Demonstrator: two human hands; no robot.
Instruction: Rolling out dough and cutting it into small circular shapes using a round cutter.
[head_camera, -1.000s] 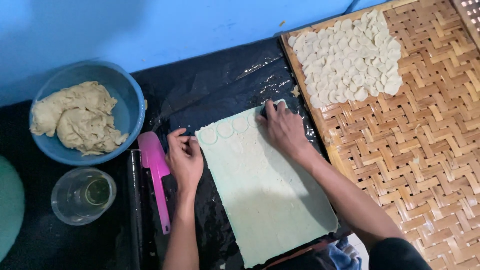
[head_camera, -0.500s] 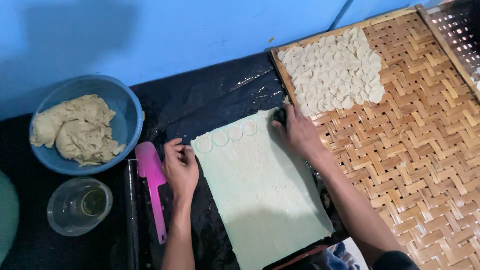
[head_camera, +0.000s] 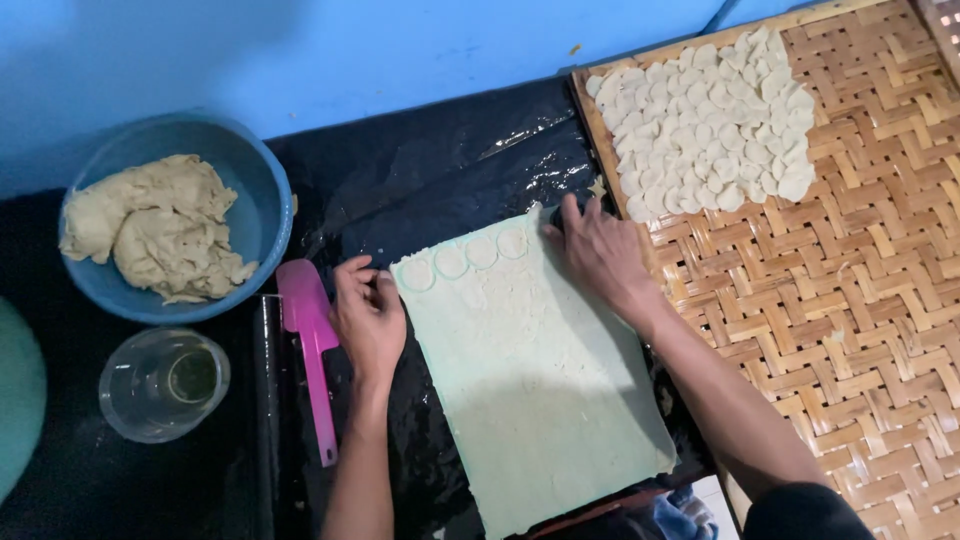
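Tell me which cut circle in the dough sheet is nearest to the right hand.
The rightmost circle of the row, beside the right hand; the others lie further left.

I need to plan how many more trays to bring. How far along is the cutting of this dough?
Done: a patch of cut rounds fills one corner of the woven tray. In hand: the right hand presses at the dough sheet's far edge, where four circles are marked; the left hand steadies its corner. Left: most of the sheet is uncut, plus the dough lump in the blue bowl.

Dim, bluish light over my work; glare streaks the wet black plastic sheet (head_camera: 450, 170) along its far edge, and everything looks slightly soft.
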